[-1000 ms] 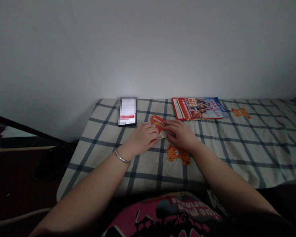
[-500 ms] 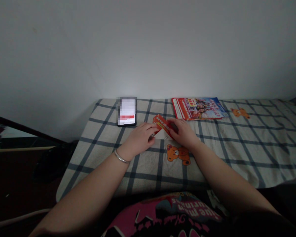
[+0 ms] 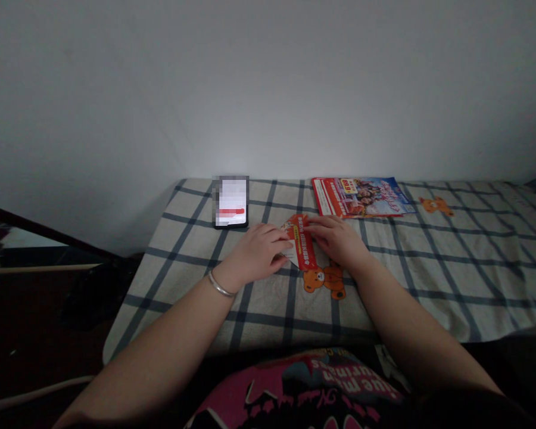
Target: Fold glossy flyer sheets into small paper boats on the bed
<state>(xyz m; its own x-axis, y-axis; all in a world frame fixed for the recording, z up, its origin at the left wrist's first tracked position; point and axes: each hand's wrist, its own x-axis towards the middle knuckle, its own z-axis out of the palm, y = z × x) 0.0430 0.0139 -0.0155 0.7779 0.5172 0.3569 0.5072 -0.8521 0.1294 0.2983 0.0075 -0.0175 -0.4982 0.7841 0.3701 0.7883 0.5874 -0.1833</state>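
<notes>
Folded red paper (image 3: pixel 304 245): on the checked cloth (image 3: pixel 196 280) between my hands, taking 12 o'clock as toward the wall (image 3: pixel 268 89).
Red band's long axis: nearly 12 to 6, leaning slightly toward 11 and 5, its lower end reaching the printed bear (image 3: pixel 315 279).
My left hand (image 3: pixel 259 250): at the paper's 9 o'clock, fingers close together over its pale side; whether my thumb pinches underneath, I cannot tell.
My right hand (image 3: pixel 338 241): fingertips at the paper's upper right edge, toward 1 o'clock; I cannot tell if they grip it.
Paper from my fingers: 3 o'clock of the left, 7 o'clock of the right.
Nearer hand: neither clearly; both reach its edges.
Phone (image 3: pixel 232 193): 10 o'clock.
Flyers (image 3: pixel 366 199): 2 o'clock.
</notes>
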